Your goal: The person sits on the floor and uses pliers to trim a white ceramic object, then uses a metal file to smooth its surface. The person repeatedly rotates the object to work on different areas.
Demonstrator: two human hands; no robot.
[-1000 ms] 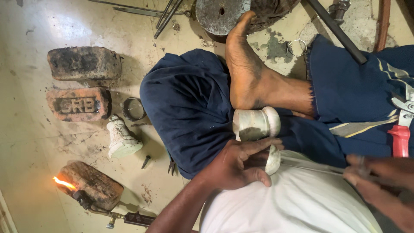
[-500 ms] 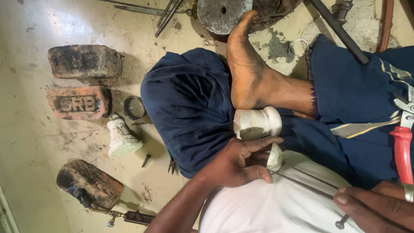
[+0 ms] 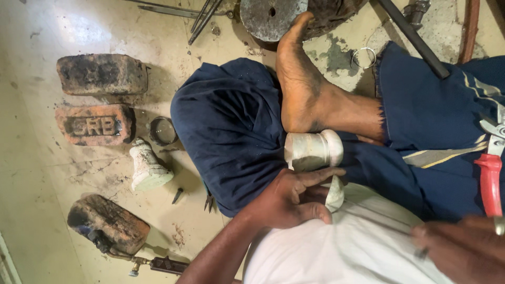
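Left grip: the left hand [image 3: 292, 197] is curled, fingers bent around a small white piece [image 3: 334, 193] held against the lap; the thumb lies across the top, just under the white cylinder.
Right grip: the right hand [image 3: 463, 247] sits at the lower right edge of the view, blurred; whether it is closed on anything cannot be told. A ring shows on one finger.
White cylinder [image 3: 313, 150]: a pale, flanged mould-like piece lying on its side, wedged between the bare foot and the dark blue cloth; it touches the left hand's fingertips, directly above them.
Bare foot [image 3: 302, 79]: directly above the white cylinder, heel pressing against it, toes pointing up at a round metal disc [image 3: 271, 16].
Dark blue cloth [image 3: 231, 131]: covers the knee, left of the white cylinder.
Red-handled pliers [image 3: 490, 173]: well right of the white cylinder, lying on the blue trouser leg, above the right hand.
White plaster piece [image 3: 147, 168]: on the floor, well left of the white cylinder, past the cloth.
Metal ring [image 3: 163, 131]: just above that plaster piece.
Bricks: two [image 3: 102, 73] [image 3: 94, 125] far left of the white cylinder, a third charred one [image 3: 108, 223] lower left.
Torch nozzle [image 3: 158, 263]: beside the charred brick.
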